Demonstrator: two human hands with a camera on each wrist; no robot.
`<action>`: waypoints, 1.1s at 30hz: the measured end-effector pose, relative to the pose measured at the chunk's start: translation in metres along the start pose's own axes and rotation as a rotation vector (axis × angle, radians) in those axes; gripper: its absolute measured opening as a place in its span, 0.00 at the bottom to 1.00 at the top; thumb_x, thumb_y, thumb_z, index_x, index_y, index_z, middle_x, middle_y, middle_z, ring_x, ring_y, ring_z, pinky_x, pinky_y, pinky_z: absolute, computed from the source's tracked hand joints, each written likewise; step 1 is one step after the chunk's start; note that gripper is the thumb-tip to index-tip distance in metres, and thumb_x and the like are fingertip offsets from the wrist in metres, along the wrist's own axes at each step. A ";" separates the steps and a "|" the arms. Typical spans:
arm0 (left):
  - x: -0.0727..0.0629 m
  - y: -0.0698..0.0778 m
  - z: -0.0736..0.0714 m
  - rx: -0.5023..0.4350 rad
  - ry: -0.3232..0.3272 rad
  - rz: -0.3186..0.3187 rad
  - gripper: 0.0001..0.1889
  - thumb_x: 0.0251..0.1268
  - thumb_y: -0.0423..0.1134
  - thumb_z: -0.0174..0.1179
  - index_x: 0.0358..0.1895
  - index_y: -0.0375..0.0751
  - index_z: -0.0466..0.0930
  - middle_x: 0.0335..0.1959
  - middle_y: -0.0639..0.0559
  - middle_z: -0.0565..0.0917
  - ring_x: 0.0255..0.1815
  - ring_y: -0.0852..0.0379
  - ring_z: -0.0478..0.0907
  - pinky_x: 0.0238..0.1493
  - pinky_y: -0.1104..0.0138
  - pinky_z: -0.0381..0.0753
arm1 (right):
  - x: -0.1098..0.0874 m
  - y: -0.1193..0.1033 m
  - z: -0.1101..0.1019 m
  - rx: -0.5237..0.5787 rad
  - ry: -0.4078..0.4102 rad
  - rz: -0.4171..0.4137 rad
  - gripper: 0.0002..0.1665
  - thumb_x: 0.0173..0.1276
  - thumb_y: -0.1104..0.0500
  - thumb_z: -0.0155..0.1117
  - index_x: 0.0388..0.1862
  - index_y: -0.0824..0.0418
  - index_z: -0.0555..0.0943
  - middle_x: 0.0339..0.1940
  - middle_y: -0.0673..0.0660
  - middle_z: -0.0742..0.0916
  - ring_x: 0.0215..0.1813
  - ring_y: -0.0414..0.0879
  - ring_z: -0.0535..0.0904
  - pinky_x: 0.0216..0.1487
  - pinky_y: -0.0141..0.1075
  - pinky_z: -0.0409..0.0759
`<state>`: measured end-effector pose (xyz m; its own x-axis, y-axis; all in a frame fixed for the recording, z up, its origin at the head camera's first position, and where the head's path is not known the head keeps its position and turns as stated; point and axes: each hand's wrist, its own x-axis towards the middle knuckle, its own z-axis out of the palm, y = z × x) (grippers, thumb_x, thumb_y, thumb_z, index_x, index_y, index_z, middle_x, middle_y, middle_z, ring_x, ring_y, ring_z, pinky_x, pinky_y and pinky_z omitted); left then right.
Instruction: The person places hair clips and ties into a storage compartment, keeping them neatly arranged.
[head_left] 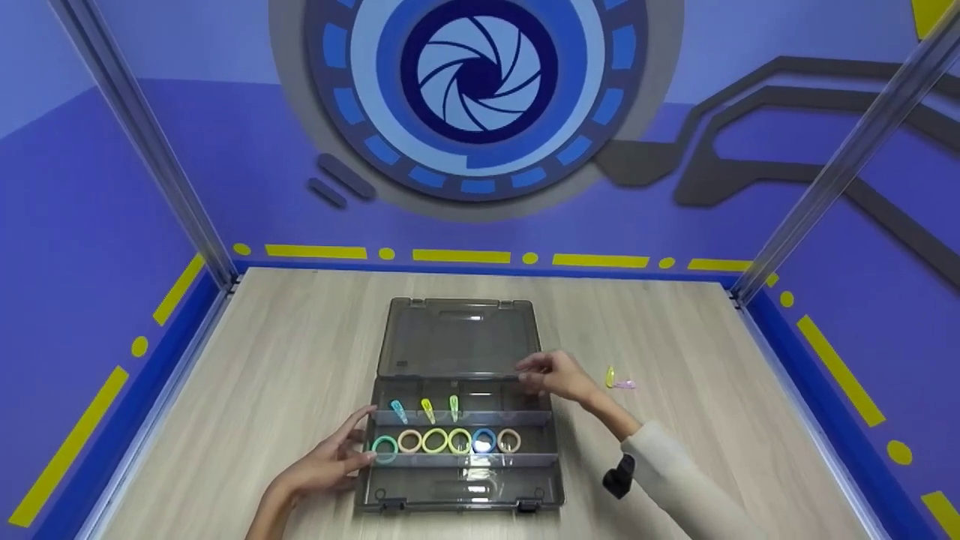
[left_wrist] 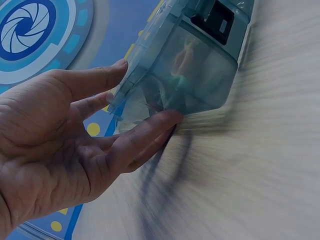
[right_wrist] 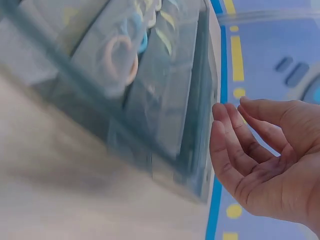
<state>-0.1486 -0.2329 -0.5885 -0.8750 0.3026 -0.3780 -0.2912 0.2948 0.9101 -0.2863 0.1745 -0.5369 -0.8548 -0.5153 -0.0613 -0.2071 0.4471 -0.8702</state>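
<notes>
A grey see-through box point(head_left: 461, 491) lies open mid-table, its lid point(head_left: 456, 337) folded back flat. One row holds a blue clip point(head_left: 398, 411), a yellow clip point(head_left: 427, 410) and a green clip point(head_left: 454, 406). The row in front holds several coloured hair rings point(head_left: 435, 441). My left hand point(head_left: 352, 441) touches the box's left side with straight fingers point(left_wrist: 150, 125). My right hand point(head_left: 536, 375) hovers over the box's back right corner, fingers point(right_wrist: 227, 135) loosely curved and empty. A yellow clip point(head_left: 610, 376) and a pink clip point(head_left: 625, 384) lie on the table just right of that hand.
The wooden table point(head_left: 262, 375) is walled in by blue panels. Metal posts stand at the back left corner point(head_left: 150, 157) and the back right corner point(head_left: 840, 165). A black device point(head_left: 619, 476) sits on my right wrist.
</notes>
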 end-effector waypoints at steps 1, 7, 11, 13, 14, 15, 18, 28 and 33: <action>0.000 0.000 0.000 0.002 0.001 0.001 0.46 0.71 0.45 0.64 0.84 0.52 0.44 0.68 0.28 0.62 0.55 0.47 0.75 0.51 0.46 0.86 | -0.002 0.003 -0.005 0.004 0.012 0.016 0.14 0.71 0.66 0.64 0.52 0.75 0.84 0.40 0.72 0.89 0.36 0.54 0.88 0.34 0.35 0.87; 0.000 -0.001 0.000 0.017 0.001 0.011 0.47 0.71 0.47 0.64 0.84 0.51 0.43 0.68 0.27 0.63 0.54 0.47 0.75 0.50 0.49 0.86 | -0.017 0.021 -0.037 0.033 0.085 0.077 0.16 0.72 0.67 0.62 0.54 0.77 0.82 0.41 0.74 0.89 0.37 0.52 0.90 0.35 0.33 0.87; -0.001 -0.001 0.000 0.025 0.000 0.019 0.47 0.71 0.48 0.64 0.84 0.51 0.43 0.68 0.27 0.63 0.54 0.47 0.75 0.49 0.51 0.86 | -0.030 0.037 -0.057 0.006 0.121 0.073 0.16 0.73 0.68 0.61 0.54 0.78 0.81 0.40 0.75 0.88 0.37 0.56 0.90 0.34 0.33 0.87; -0.002 -0.001 0.000 0.024 -0.002 0.026 0.47 0.71 0.48 0.64 0.84 0.50 0.43 0.67 0.27 0.64 0.54 0.47 0.75 0.49 0.51 0.86 | -0.037 0.046 -0.067 -0.013 0.134 0.077 0.16 0.73 0.69 0.60 0.54 0.79 0.81 0.40 0.76 0.88 0.37 0.58 0.90 0.34 0.33 0.87; -0.002 -0.001 0.000 0.022 -0.001 0.027 0.47 0.71 0.48 0.64 0.84 0.50 0.43 0.67 0.27 0.64 0.54 0.47 0.75 0.50 0.51 0.86 | -0.041 0.050 -0.072 -0.024 0.142 0.084 0.16 0.74 0.69 0.60 0.54 0.79 0.81 0.40 0.76 0.88 0.37 0.58 0.90 0.34 0.33 0.88; -0.002 -0.001 0.000 0.018 0.000 0.029 0.47 0.71 0.48 0.64 0.84 0.50 0.43 0.67 0.28 0.64 0.54 0.47 0.75 0.50 0.50 0.86 | -0.045 0.055 -0.076 -0.033 0.154 0.095 0.16 0.74 0.69 0.60 0.54 0.79 0.81 0.40 0.75 0.88 0.37 0.58 0.90 0.33 0.34 0.87; -0.003 -0.001 0.000 0.005 0.006 0.024 0.47 0.70 0.48 0.64 0.84 0.50 0.43 0.66 0.28 0.64 0.54 0.48 0.76 0.53 0.48 0.86 | -0.054 0.068 -0.088 -0.039 0.173 0.141 0.17 0.74 0.69 0.60 0.55 0.81 0.79 0.41 0.76 0.88 0.37 0.58 0.90 0.33 0.34 0.87; -0.001 -0.005 0.001 0.004 0.006 -0.002 0.47 0.71 0.47 0.64 0.84 0.52 0.42 0.67 0.28 0.64 0.55 0.47 0.76 0.50 0.50 0.87 | -0.076 0.100 -0.104 -0.064 0.238 0.271 0.17 0.72 0.70 0.61 0.53 0.83 0.79 0.36 0.72 0.89 0.33 0.50 0.88 0.31 0.37 0.87; 0.001 -0.002 0.002 0.013 0.003 0.005 0.47 0.71 0.49 0.64 0.84 0.52 0.43 0.67 0.28 0.64 0.56 0.47 0.76 0.52 0.47 0.86 | -0.075 0.109 -0.100 -0.151 0.336 0.272 0.13 0.69 0.70 0.64 0.48 0.79 0.83 0.33 0.67 0.89 0.29 0.44 0.84 0.26 0.30 0.80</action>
<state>-0.1482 -0.2314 -0.5907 -0.8773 0.3016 -0.3734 -0.2823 0.3049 0.9096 -0.2921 0.3351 -0.5785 -0.9895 -0.1098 -0.0937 0.0003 0.6473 -0.7622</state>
